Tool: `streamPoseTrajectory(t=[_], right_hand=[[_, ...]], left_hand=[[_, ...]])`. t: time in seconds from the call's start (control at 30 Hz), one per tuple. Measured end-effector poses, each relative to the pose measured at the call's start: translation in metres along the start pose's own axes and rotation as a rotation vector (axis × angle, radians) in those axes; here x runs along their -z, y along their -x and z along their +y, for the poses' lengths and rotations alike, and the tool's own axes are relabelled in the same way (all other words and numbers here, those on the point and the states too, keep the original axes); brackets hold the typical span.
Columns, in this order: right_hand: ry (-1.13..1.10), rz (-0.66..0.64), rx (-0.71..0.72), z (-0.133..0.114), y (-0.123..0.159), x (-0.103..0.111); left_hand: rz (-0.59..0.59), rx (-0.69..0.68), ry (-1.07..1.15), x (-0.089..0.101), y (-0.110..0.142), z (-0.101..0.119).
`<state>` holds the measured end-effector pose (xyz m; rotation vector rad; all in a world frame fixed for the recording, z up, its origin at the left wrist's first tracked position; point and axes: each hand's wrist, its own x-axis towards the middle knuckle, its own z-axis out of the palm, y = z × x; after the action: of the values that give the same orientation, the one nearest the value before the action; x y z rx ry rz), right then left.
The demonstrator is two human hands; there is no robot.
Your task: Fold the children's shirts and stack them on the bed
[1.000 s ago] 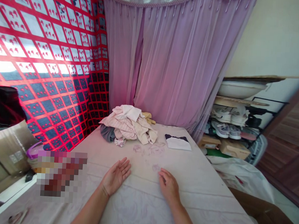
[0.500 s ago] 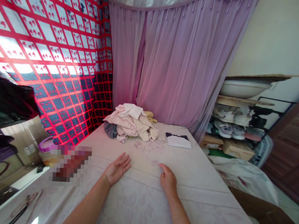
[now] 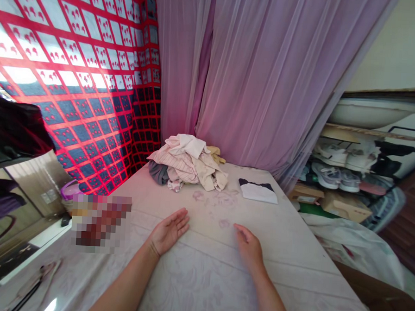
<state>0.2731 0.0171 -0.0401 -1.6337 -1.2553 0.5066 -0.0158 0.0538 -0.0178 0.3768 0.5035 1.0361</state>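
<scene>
So, L hand (image 3: 170, 231) & R hand (image 3: 250, 251) nr clothes (image 3: 184, 162)

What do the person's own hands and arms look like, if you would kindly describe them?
The left hand and right hand are bare, with no gloves or visible rings. The left forearm and right forearm show no sleeves in view. A thin line crosses the left wrist; whether band or crease, I cannot tell.

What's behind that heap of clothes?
Behind the clothes heap, part of a mustard-yellow cloth shows at the right, with the purple curtain hanging farther back. The heap hides the rest of that cloth and whatever lies directly behind it.
</scene>
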Motion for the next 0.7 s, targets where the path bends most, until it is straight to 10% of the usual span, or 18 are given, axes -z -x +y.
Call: streamPoseTrajectory(t=[0.4,0.7], right_hand=[[-1.111,-0.097,-0.403,-0.006,-0.022,0.013],[-1.475,0.047,-0.603,-0.002,-0.028,0.019]], left_hand=[[-0.007,0.018,0.045,0.003,0.001,0.001],[0.022,0.086,-0.060,0.004,-0.011,0.017]])
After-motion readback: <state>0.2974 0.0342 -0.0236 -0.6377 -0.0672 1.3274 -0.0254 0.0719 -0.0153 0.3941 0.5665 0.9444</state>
